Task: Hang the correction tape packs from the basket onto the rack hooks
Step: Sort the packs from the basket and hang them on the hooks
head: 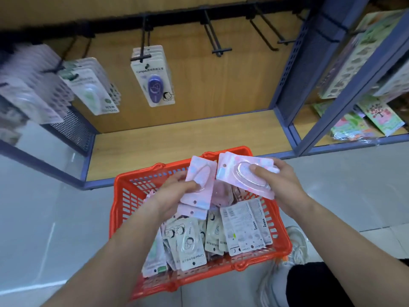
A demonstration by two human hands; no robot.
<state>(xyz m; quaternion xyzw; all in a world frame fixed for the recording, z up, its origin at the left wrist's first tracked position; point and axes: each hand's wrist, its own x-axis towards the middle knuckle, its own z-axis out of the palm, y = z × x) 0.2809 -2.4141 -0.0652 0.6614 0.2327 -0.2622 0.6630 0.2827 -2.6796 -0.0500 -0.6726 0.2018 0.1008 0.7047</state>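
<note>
Over the far edge of the basket (243,265), pinching a loose pink stack (201,168) in the left hand (170,197), gripping one pink pack (230,172) in the right hand (281,182); could shed a pack from the stack, or miss the empty hook (218,49) when threading.

Single head-worn wide-angle view, looking forward and steeply down from above. Nearest the lens: both forearms entering from the lower edge, left hand (177,193) and right hand (278,182) near centre frame. Directly beneath them, close: red basket (120,196) on the floor (44,218). Farther ahead, across the upper third: rack hooks (221,50) and hung correction tape packs (152,78), seen from above. Straight lines bowed toward the frame edges.
</note>
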